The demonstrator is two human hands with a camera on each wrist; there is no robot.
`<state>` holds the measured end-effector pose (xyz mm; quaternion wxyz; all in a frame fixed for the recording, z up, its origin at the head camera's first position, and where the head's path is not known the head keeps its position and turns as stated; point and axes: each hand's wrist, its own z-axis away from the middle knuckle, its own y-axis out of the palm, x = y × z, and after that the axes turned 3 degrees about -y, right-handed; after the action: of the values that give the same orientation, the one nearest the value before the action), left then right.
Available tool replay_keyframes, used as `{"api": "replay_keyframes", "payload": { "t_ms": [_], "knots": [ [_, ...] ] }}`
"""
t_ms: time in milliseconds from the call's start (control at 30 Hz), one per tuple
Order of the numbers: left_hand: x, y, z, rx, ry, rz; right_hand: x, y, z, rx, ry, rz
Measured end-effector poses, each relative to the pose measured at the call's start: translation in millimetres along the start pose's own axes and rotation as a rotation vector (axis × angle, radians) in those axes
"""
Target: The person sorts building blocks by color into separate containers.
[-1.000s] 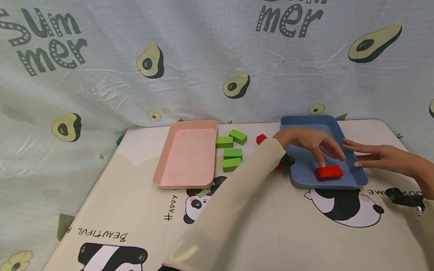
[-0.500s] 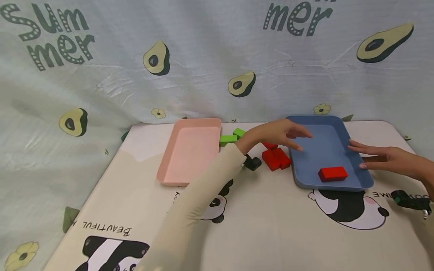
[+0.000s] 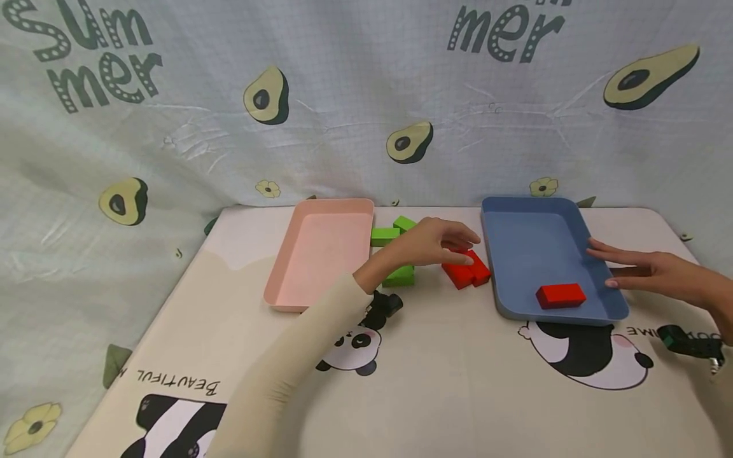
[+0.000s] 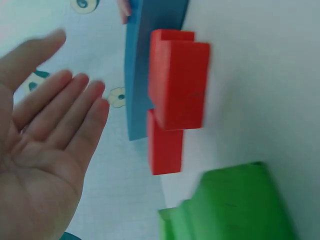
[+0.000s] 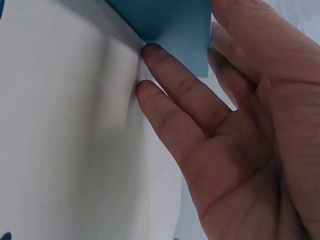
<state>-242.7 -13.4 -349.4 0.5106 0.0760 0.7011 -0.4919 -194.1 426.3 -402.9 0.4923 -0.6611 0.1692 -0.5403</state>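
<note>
My left hand [image 3: 432, 243] hovers over the red blocks [image 3: 458, 277] between the two trays, fingers loosely extended and holding nothing. In the left wrist view the palm [image 4: 45, 160] faces the camera, apart from a red block [image 4: 185, 85]. One red block [image 3: 560, 296] lies in the front part of the blue tray [image 3: 527, 254]. At that tray's right side, my right hand [image 3: 658, 272] rests its extended fingertips against the wall. The right wrist view shows its fingers [image 5: 172, 117] beside the blue tray wall [image 5: 177, 35]. Part of the red group is hidden by my left hand.
Several green blocks [image 3: 399, 277] lie beside the pink tray [image 3: 329, 254], partly behind my left arm. A dark device [image 3: 383, 308] sits at my left wrist, another [image 3: 690, 342] at my right. A patterned cloth [image 3: 332, 127] hangs behind the table.
My left hand has left the red block in the blue tray and moved leftward, over the red blocks on the table. The right hand stays at the tray's side.
</note>
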Motion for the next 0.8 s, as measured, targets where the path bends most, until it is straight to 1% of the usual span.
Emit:
{"api": "replay_keyframes", "payload": {
  "t_ms": [100, 167, 233, 300, 400, 533, 633, 733, 800],
  "knots": [
    [6.1, 5.3, 8.4, -0.084, 0.002, 0.024, 0.5, -1.3, 0.8, 0.008, 0.011, 0.004],
    [10.2, 9.3, 13.0, -0.127, 0.001, 0.042, 1.0, -1.2, 1.5, 0.012, 0.030, 0.009],
    [12.6, 13.0, 17.7, -0.163, -0.007, 0.038, 0.8, -0.4, 2.3, 0.014, 0.044, 0.018],
    [14.6, 15.8, 21.4, -0.186, -0.020, 0.030, 0.8, 1.0, 3.0, 0.018, 0.057, 0.015],
    [16.7, 18.3, 25.4, -0.206, -0.039, 0.007, 0.7, 2.5, 3.1, 0.024, 0.064, 0.008],
    [19.6, 20.6, 27.2, -0.205, -0.054, -0.014, 0.5, 2.0, 3.7, 0.013, 0.061, 0.015],
    [21.0, 22.3, 28.0, -0.210, -0.069, -0.028, -0.4, 1.4, 3.4, 0.004, 0.039, 0.023],
    [21.8, 23.6, 29.2, -0.227, -0.079, -0.023, -0.5, 1.7, 2.0, -0.002, 0.015, 0.010],
    [22.3, 24.0, 30.0, -0.239, -0.075, -0.017, -0.5, 1.8, 1.5, -0.006, 0.002, 0.006]
  ]
}}
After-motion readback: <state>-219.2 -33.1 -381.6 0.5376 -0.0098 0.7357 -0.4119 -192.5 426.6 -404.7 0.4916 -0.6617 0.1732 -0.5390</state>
